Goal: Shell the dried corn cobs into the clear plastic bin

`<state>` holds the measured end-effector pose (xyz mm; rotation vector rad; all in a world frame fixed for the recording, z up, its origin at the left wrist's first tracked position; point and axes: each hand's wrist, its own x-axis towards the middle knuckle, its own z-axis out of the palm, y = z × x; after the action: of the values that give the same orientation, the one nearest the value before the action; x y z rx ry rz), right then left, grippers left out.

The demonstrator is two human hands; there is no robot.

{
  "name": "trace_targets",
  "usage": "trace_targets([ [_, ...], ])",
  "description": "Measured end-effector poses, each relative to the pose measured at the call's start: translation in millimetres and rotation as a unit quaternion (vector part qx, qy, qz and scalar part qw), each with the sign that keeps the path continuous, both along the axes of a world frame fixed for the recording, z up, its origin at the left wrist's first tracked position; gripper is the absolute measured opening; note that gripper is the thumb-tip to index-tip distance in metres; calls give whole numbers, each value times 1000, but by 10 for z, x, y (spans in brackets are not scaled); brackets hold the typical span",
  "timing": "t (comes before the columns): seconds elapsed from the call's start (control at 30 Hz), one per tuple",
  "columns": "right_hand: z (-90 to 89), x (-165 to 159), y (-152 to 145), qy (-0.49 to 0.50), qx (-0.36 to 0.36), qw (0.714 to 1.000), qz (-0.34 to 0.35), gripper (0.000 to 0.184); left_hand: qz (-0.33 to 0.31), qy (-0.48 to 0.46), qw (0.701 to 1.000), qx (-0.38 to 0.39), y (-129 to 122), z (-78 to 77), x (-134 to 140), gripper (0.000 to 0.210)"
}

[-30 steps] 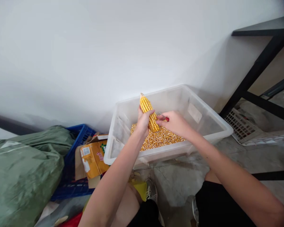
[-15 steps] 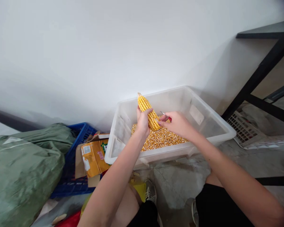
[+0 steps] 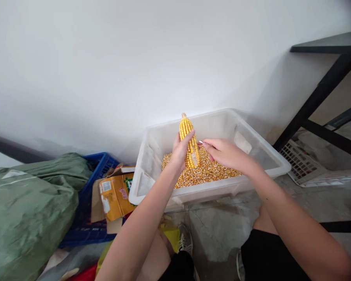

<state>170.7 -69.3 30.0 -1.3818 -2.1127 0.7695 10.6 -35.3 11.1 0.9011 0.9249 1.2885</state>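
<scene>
An ear of yellow corn (image 3: 186,130) stands tilted over the bin, its pale tip pointing up and away. My left hand (image 3: 181,150) is wrapped round its middle, the thumb across the front. Near the lower end, a patch without kernels shows pale cob. Just right of the ear, my right hand (image 3: 222,150) is closed on a small metal-tipped tool (image 3: 201,142); its handle is hidden by the fingers. Below both hands, loose corn kernels (image 3: 204,175) cover the floor of the translucent plastic bin (image 3: 210,192).
Left of the bin lie an opened orange cardboard box (image 3: 117,199), a blue crate (image 3: 86,230) and a green sack (image 3: 32,210). A black-framed table (image 3: 318,93) stands at right, with a white basket (image 3: 301,160) beneath. A white wall (image 3: 163,58) rises behind.
The ear has moved right and turned more upright, bringing a bare patch of cob into view. My right hand has shifted slightly right, away from the ear, and the tool's red handle is now hidden.
</scene>
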Motion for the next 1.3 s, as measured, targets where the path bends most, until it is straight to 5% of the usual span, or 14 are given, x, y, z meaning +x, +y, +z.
trace_targets([
  [0.4,10,-36,-54,-109,19,994,-11,37,4,172,980,100,-67,-36,25,47],
  [0.73,81,-119,-180,-248,39,966,-56,17,-26,276,945,175,-160,-55,92,47],
  [1.3,54,-225,-202,-286,61,955,-43,23,-9,244,961,128,-132,-117,118,47],
])
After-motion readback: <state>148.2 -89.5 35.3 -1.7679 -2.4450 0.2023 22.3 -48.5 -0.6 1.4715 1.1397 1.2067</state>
